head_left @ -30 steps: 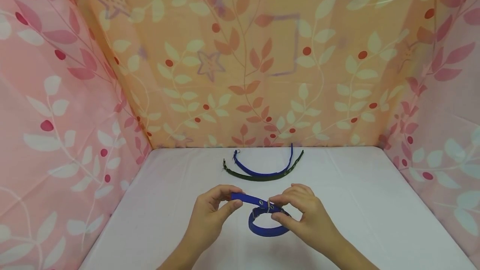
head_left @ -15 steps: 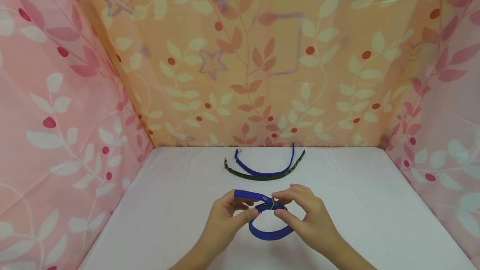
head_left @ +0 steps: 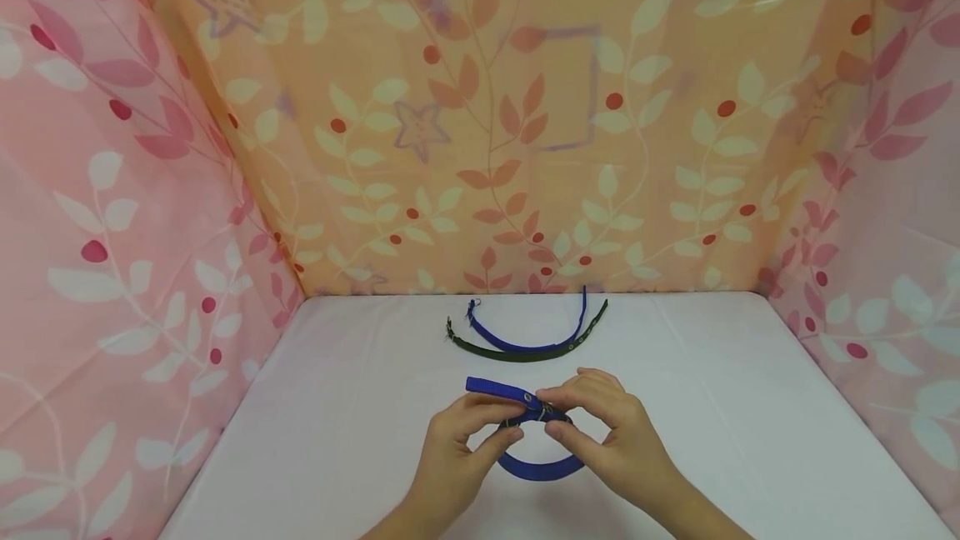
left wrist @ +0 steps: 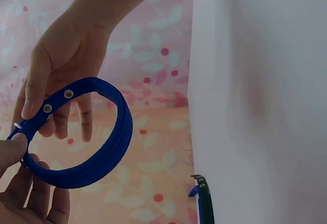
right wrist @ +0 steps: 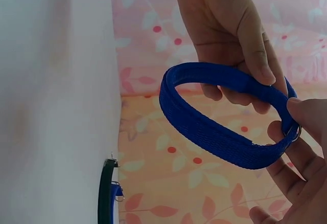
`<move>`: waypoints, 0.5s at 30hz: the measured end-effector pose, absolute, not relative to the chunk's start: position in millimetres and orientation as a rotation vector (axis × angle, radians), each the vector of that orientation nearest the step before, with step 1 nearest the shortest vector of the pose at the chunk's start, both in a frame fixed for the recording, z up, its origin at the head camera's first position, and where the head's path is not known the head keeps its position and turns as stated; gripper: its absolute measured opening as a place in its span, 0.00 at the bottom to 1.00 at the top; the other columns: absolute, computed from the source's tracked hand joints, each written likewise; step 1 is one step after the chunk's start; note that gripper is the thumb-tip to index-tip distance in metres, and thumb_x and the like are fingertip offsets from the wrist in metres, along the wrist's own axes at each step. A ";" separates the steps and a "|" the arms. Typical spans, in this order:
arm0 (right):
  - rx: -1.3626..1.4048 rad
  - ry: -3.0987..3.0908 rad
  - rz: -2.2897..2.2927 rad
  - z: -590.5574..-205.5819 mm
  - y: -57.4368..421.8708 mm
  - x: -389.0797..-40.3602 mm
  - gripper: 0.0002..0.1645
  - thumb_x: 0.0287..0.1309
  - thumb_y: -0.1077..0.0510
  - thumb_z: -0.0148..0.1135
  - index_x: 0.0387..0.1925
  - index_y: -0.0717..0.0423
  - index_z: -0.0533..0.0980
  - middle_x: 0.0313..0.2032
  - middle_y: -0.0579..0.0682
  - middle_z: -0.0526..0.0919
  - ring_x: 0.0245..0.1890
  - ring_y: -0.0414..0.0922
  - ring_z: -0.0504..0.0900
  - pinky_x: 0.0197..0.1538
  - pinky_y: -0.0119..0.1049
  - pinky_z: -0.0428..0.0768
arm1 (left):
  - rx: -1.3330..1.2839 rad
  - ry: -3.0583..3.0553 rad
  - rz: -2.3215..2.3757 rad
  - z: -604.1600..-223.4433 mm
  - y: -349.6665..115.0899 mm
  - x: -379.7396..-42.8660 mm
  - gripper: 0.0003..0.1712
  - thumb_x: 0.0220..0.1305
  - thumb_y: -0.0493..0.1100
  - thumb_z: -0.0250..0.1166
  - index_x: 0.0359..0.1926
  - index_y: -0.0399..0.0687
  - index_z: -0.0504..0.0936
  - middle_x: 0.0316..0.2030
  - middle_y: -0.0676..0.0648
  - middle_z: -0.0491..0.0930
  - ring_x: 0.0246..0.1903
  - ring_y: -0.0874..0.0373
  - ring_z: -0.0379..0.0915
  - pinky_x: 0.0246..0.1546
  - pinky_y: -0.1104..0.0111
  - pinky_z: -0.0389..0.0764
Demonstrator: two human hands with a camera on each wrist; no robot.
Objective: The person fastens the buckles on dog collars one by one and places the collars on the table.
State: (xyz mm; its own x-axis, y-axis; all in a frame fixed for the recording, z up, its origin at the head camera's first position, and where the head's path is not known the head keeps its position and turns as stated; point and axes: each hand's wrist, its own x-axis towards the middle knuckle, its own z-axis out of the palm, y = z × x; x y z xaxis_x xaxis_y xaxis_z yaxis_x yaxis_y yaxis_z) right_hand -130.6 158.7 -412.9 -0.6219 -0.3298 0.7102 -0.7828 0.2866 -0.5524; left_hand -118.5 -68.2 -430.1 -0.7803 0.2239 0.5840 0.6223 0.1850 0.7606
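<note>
So, left hand (head_left: 459, 438) and right hand (head_left: 613, 422) pinched the blue collar (head_left: 540, 472) above the bench (head_left: 337, 390), already looped but fastening probably unfinished, with blue strap (head_left: 489, 336) and green strap (head_left: 517, 358) at its 12 o'clock unlooped.

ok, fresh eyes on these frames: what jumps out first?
Probably the looped blue strap, held by the left hand and right hand above the white table. Next, a green strap and second blue strap curve near the table's far edge; behind stands orange leaf-print cloth.
</note>
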 end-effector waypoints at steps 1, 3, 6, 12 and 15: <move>1.006 -2.088 1.292 -412.7 158.4 -130.4 0.25 0.53 0.67 0.76 0.52 0.45 0.84 0.41 0.38 0.88 0.44 0.38 0.83 0.72 0.33 0.63 | -0.808 -2.114 -1.613 -430.8 -67.8 -118.6 0.12 0.66 0.42 0.71 0.49 0.53 0.90 0.47 0.54 0.87 0.47 0.59 0.83 0.43 0.67 0.87; 1.025 -2.074 1.278 -412.7 157.8 -130.8 0.25 0.52 0.67 0.77 0.52 0.45 0.84 0.40 0.38 0.88 0.42 0.37 0.84 0.72 0.33 0.63 | -0.816 -2.100 -1.595 -431.9 -67.3 -118.5 0.11 0.65 0.40 0.71 0.49 0.52 0.90 0.46 0.53 0.87 0.45 0.59 0.83 0.40 0.68 0.86; 1.027 -2.085 1.273 -411.6 157.3 -130.8 0.26 0.52 0.67 0.77 0.50 0.43 0.83 0.40 0.37 0.87 0.40 0.36 0.84 0.72 0.34 0.63 | -0.820 -2.095 -1.572 -432.4 -66.9 -118.4 0.11 0.66 0.40 0.71 0.49 0.51 0.90 0.46 0.53 0.86 0.45 0.59 0.82 0.39 0.68 0.86; 1.033 -2.097 1.241 -410.9 156.5 -130.3 0.25 0.51 0.66 0.78 0.49 0.42 0.83 0.40 0.36 0.86 0.41 0.35 0.85 0.72 0.34 0.62 | -0.813 -2.087 -1.537 -433.7 -66.1 -118.4 0.11 0.66 0.40 0.70 0.48 0.52 0.90 0.46 0.54 0.85 0.46 0.59 0.81 0.38 0.69 0.84; 1.024 -2.122 1.209 -412.0 156.7 -131.0 0.23 0.53 0.63 0.78 0.49 0.40 0.83 0.40 0.34 0.86 0.42 0.35 0.84 0.72 0.36 0.62 | -0.843 -2.051 -1.547 -434.6 -66.1 -119.5 0.10 0.66 0.37 0.70 0.47 0.49 0.90 0.45 0.51 0.84 0.46 0.58 0.81 0.39 0.69 0.85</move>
State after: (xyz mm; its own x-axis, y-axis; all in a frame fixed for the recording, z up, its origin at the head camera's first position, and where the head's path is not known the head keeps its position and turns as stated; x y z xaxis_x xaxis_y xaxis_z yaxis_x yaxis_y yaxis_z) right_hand -131.0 156.7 -412.0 -0.5998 -0.3667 0.7112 -0.7988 0.3267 -0.5052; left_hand -119.5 -66.1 -434.6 -0.7203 0.2083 0.6616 0.6934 0.1908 0.6948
